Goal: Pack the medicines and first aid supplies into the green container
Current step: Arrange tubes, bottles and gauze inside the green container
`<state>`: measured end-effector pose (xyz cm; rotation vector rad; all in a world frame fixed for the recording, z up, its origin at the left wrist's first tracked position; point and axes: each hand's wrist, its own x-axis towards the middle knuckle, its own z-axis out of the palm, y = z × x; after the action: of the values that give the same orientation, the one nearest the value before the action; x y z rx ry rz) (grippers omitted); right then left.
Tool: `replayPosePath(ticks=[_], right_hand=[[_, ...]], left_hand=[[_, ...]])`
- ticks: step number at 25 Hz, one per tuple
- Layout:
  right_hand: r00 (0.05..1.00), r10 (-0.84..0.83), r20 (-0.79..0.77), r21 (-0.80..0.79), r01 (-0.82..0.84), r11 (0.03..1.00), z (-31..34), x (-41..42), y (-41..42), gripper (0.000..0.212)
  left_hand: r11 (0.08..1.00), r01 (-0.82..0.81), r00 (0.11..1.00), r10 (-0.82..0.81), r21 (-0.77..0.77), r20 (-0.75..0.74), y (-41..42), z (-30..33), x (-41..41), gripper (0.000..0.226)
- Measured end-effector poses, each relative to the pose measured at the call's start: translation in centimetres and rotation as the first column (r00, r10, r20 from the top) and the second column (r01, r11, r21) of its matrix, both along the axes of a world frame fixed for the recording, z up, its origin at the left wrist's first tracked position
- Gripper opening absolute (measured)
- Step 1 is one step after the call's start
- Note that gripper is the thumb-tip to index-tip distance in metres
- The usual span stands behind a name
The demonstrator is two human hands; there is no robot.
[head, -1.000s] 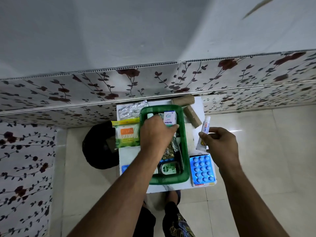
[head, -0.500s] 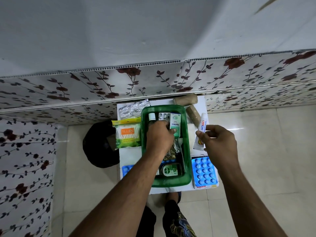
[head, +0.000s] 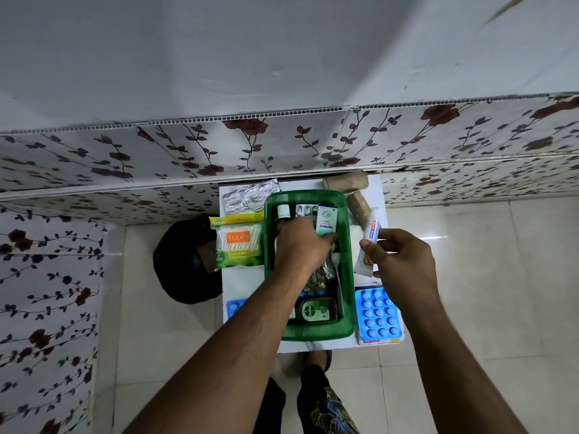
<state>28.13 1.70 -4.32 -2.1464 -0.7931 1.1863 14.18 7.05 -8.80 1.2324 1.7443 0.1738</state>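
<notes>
The green container (head: 348, 267) stands on a small white table (head: 242, 280). Inside it lie a white-capped bottle (head: 283, 211), a silver blister strip (head: 305, 210), a Dettol bottle (head: 315, 311) and foil packs. My left hand (head: 300, 249) is inside the container, holding the lower end of a white-and-green medicine box (head: 326, 220) at the far right of the container. My right hand (head: 402, 261) is just right of the container and grips a white ointment tube (head: 369, 245), which is tilted above the table.
On the table lie a cotton swab pack (head: 239, 244) left of the container, a silver foil strip (head: 247, 197) behind it, two brown bandage rolls (head: 346, 182) at the back right and blue tablet blisters (head: 377, 314) at the front right. A black bag (head: 185, 261) sits on the floor to the left.
My left hand has lowered the medicine box into the far end of the container. My right hand has brought the ointment tube slightly left, nearer the container.
</notes>
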Motion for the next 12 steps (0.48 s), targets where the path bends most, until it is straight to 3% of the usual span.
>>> replayPosePath(ticks=[4,9,12], right_hand=[[1.0,-0.011,0.008,-0.006,0.011,1.0,0.2,0.3,-0.1,0.017],[0.997,0.028,0.066,0.0,-0.028,1.0,0.7,-0.3,-0.1,0.012],[0.976,0.149,0.161,-0.006,-0.15,0.989,1.2,-2.0,0.6,0.017]], left_hand=[[0.992,-0.127,0.991,0.125,0.022,0.046,-0.1,0.0,0.4,0.024],[0.997,-0.046,0.999,0.048,0.064,-0.019,-0.8,1.5,-0.1,0.032],[0.977,-0.144,0.986,0.127,0.159,0.109,-0.5,3.9,-3.5,0.013]])
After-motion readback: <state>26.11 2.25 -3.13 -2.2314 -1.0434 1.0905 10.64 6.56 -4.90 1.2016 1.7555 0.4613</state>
